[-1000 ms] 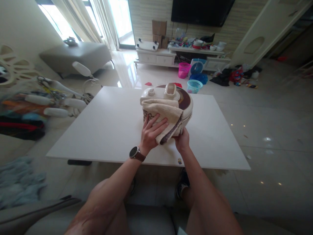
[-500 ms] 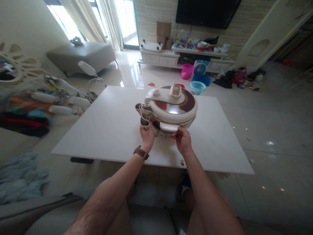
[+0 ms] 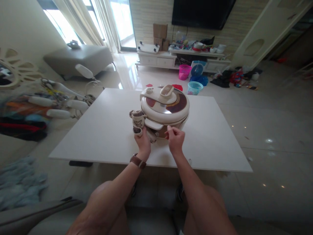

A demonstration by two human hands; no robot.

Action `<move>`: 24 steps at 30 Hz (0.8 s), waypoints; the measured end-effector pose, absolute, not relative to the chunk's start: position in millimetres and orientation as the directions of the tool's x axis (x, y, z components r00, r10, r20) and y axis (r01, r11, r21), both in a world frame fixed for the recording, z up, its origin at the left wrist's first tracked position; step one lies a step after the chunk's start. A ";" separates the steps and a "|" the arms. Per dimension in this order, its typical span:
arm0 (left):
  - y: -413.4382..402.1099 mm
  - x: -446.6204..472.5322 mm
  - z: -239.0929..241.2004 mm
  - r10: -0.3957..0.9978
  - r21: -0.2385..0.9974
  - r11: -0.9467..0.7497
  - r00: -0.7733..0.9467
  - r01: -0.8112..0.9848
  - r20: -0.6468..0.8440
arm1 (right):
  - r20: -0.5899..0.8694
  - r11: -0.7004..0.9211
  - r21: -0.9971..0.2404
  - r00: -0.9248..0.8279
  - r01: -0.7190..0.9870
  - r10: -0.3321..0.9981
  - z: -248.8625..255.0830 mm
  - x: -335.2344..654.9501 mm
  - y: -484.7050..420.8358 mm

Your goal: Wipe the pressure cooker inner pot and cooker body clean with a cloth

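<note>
A round cream-and-brown electric pressure cooker (image 3: 166, 109) with its lid on stands on the white table (image 3: 210, 137). Its pale side handle (image 3: 154, 124) points toward me, a little to the left. My left hand (image 3: 143, 142) is closed around a bunched beige cloth (image 3: 138, 121) with a dark pattern, beside the cooker's lower left side. My right hand (image 3: 176, 138) is closed, fingertips pinched together close to the cooker's front wall, right of the handle. Whatever lies between those fingertips, if anything, is hidden. Whether they touch the cooker I cannot tell.
Pink (image 3: 184, 71) and light blue baskets (image 3: 195, 88) stand on the floor beyond the table. A white TV cabinet (image 3: 156, 61) holding clutter is against the far wall. To the left are a lamp with white shades (image 3: 77, 104) and a grey bench (image 3: 80, 58).
The cooker has turned, so its front handle and lid knob now sit further left. My right hand has come off the handle. My left hand still holds the cloth.
</note>
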State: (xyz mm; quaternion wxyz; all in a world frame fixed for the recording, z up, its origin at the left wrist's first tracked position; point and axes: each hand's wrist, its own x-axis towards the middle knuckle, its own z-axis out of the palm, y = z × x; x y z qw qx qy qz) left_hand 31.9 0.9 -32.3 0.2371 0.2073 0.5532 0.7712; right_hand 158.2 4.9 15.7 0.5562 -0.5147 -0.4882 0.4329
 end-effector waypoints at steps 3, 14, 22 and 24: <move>-2.8 41.6 -31.2 0.570 0.950 -0.272 -0.821 -0.155 0.029 | 0.273 0.246 -0.962 0.430 0.118 0.861 19.9 187.0 24.9; -6.2 58.9 -23.0 0.650 0.909 -0.323 -0.760 -0.262 0.011 | 0.089 0.107 -0.994 0.516 -0.005 0.852 -10.0 215.8 54.6; -3.4 82.1 -23.8 0.666 0.935 -0.230 -0.745 -0.270 -0.051 | 0.059 0.080 -0.997 0.568 -0.012 0.821 -11.3 221.7 56.9; -2.6 90.9 -23.9 0.647 0.933 -0.225 -0.759 -0.282 -0.073 | 0.063 0.076 -0.997 0.574 0.002 0.817 -11.7 224.4 57.3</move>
